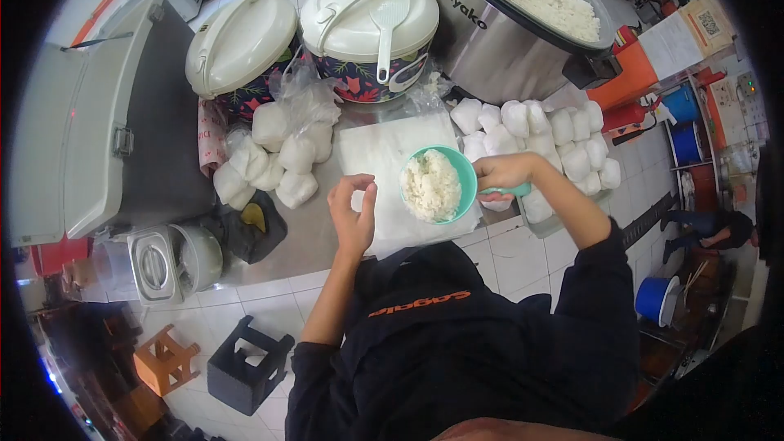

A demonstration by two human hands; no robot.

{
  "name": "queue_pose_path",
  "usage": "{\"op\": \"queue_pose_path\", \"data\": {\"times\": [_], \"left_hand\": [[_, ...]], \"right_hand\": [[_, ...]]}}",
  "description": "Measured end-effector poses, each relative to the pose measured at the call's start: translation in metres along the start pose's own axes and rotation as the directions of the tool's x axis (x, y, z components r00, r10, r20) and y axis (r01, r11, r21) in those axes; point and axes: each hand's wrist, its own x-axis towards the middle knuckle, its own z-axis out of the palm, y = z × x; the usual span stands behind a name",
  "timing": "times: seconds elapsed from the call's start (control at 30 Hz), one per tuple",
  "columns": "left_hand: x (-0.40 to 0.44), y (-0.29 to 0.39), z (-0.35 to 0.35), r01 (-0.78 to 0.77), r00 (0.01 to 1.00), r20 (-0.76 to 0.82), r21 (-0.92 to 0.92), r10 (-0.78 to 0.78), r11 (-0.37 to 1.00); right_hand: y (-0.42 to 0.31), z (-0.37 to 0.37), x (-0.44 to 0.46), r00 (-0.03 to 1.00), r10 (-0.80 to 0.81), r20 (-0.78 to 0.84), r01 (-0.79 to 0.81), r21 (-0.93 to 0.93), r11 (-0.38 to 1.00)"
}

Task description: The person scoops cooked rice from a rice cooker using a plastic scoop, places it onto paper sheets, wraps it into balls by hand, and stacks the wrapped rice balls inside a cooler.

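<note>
Brushed-metal cooker (498,53), top cut off by the frame. Smooth pale sheets (380,147), part hidden. Round teal cup (468,184) above them, long axis roughly crosswise, handle (520,190) rightward; right hand (504,170) grip wrapped round it. Left hand (353,216) curled; pinch, cannot tell. Grainy white rice (430,186) mounded in cup.

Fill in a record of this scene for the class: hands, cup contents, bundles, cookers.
Right hand: grips the green cup's handle
Cup contents: white rice
Left hand: curled beside the cup, near the white sheets; no held object visible
Around the sheets: white bundles on both sides
Farther back: two lidded patterned cookers, one bearing a white paddle; one large open Miyako cooker holding rice
</note>
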Motion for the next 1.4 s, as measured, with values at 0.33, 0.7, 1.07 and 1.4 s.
{"op": "queue_pose_path", "data": {"times": [0.33,0.7,1.07,1.4], "left_hand": [[-0.003,-0.055,0.033,0.069,0.971,0.224,0.090,-0.087,0.994],[0.095,-0.036,0.128,0.014,0.983,-0.183,0.016,-0.010,1.000],[0.130,-0.087,0.017,-0.001,0.962,-0.231,0.528,0.144,0.849],[0.174,-0.076,-0.018,0.034,0.995,-0.103,0.288,-0.004,0.957]], "right_hand": [[0.099,0.078,0.071,0.765,0.075,-0.640,0.383,0.545,0.746],[0.138,0.095,0.087,0.584,0.178,-0.792,0.484,0.515,0.708],[0.112,0.078,0.101,0.702,0.096,-0.705,0.409,0.510,0.756],[0.069,0.065,0.092,0.774,-0.016,-0.633,0.441,0.521,0.731]]}}
